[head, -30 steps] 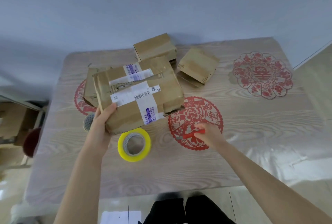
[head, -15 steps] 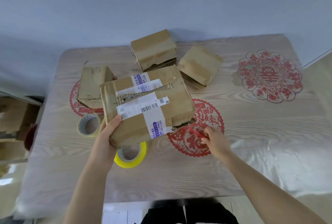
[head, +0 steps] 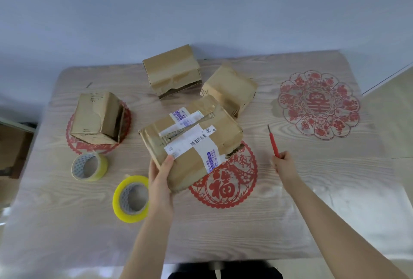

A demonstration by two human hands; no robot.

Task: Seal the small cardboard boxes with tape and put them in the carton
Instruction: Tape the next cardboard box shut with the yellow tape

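My left hand (head: 161, 174) grips the near left corner of a large brown carton (head: 192, 142) with white shipping labels, held tilted over the table's middle. My right hand (head: 285, 165) holds a thin red cutter (head: 274, 142), its tip pointing away from me, to the right of the carton. Three small cardboard boxes rest on the table: one at the left (head: 97, 118), one at the back (head: 172, 70), one at the back right (head: 230, 88). A yellow tape roll (head: 130, 199) lies beside my left wrist, and a second roll (head: 89, 167) sits further left.
The wood-grain table (head: 312, 211) has red paper-cut decorations under a shiny cover: a round flower (head: 318, 104) at the right, one (head: 225, 184) under the carton. A blue-grey wall stands behind. Brown furniture (head: 11, 151) shows past the left edge.
My left hand has carried the carton to the right and toward me, uncovering the left small box and both tape rolls. My right hand has lifted the red cutter and moved right.
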